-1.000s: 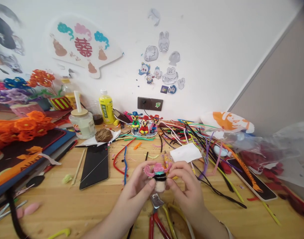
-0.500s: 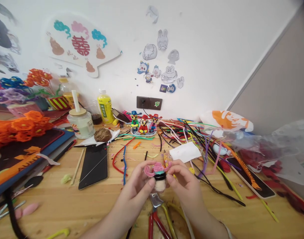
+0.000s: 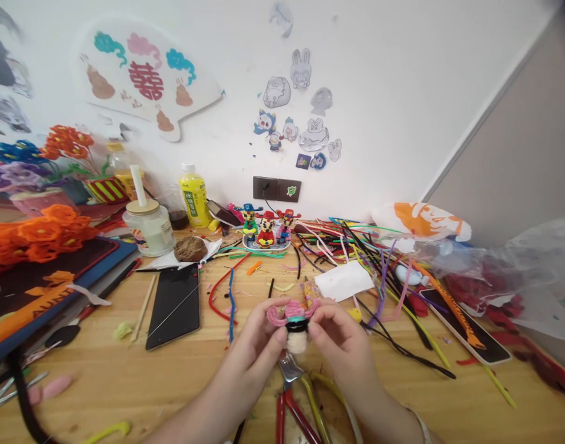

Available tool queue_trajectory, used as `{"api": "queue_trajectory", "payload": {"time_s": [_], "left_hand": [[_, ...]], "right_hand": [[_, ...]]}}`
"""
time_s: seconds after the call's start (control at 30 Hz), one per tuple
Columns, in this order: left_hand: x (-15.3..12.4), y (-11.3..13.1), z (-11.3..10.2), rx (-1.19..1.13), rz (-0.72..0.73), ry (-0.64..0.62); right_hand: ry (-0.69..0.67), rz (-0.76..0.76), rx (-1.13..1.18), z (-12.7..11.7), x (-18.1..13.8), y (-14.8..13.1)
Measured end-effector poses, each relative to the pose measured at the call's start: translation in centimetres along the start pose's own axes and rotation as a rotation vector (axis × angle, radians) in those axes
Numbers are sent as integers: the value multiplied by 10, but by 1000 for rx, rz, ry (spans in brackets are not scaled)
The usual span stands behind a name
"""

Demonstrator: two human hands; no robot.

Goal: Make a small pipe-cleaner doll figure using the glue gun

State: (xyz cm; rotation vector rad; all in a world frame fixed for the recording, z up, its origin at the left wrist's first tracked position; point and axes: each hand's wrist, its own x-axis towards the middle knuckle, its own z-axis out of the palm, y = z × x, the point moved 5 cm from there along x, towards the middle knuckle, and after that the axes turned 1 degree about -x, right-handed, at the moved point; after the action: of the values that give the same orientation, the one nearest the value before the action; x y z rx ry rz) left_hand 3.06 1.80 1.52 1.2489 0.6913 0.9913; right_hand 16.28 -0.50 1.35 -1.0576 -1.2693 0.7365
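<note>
Both my hands pinch a small pipe-cleaner figure above the wooden desk. The figure has a pink looped top, a teal band, a black band and a cream fuzzy base. My left hand grips its left side with thumb and fingers closed. On the other side my right hand grips it the same way. Red-handled pliers lie on the desk just below my hands.
Loose pipe cleaners cover the desk's right half. A black phone lies to the left, beside a jar with a straw, a yellow bottle and orange pipe-cleaner flowers. Three small figurines stand by the wall. Plastic bags lie far right.
The view has tilted slightly, so everything sits a little lower left. Both hands still hold the figure, with only small finger shifts on it.
</note>
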Motion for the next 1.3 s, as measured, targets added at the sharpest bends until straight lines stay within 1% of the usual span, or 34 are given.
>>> {"api": "queue_trajectory", "payload": {"time_s": [0.13,0.3,0.5,0.6,0.7,0.83,0.9,0.97,1.13,1.3], "left_hand": [[0,1,1,5,24,7],[1,0,-1,5,37,44],[2,0,-2,35,56,58],[2,0,-3,50,61,77],[1,-1,-3,42,57,83],[1,-1,-4,25,57,92],[1,-1,-4,30,64,94],[1,-1,-5,44,73,99],[-1,-1,-6,65,99,86],[-1,-1,-5,80,104,88]], "right_hand": [[-4,-13,13,2,-1,1],[12,-6,67,2,0,3],[-19,71,143,4,2,5],[-26,70,100,4,1,5],[-20,-29,-72,0,0,-1],[-25,-241,-374,-3,-1,-16],[-43,-288,-427,-2,-2,-19],[-62,-283,-419,-1,-1,-20],[-92,-195,-313,1,-1,-16],[-75,-142,-240,3,-4,-13]]}}
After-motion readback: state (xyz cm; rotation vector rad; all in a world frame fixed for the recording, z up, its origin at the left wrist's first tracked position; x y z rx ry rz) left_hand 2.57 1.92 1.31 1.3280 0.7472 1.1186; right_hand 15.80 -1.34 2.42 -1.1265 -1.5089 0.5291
